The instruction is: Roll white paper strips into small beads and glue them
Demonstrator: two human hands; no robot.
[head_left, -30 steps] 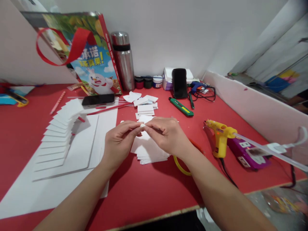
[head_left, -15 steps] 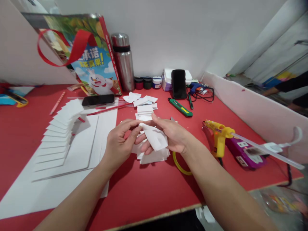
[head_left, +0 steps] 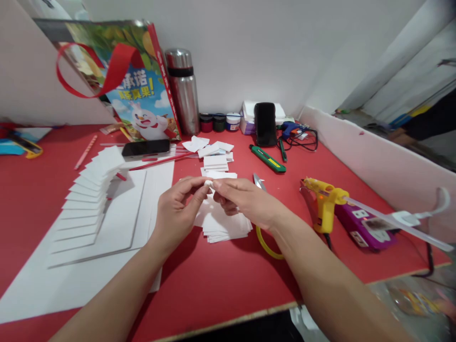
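Note:
Between the fingertips of both hands is a small rolled piece of white paper [head_left: 208,183], mostly hidden by the fingers. My left hand [head_left: 180,204] pinches its left end, and my right hand [head_left: 245,199] pinches it from the right with the thumb on top. Below the hands a stack of white paper sheets [head_left: 228,229] lies on the red table [head_left: 213,280]. Partly behind my right wrist are scissors with a yellow handle [head_left: 268,247]; their blades [head_left: 259,181] point away from me.
To the left, a fanned stair of white boards [head_left: 83,199] rests on white sheets. A yellow glue gun [head_left: 323,202] and a purple power strip [head_left: 363,225] stand right. Farther back are a green cutter [head_left: 268,159], phones, a steel flask [head_left: 183,92] and a printed bag [head_left: 138,85].
The paper sheet that lay loosely across my right palm is now rolled up small between the fingertips. My right hand has turned over and its fingers have closed.

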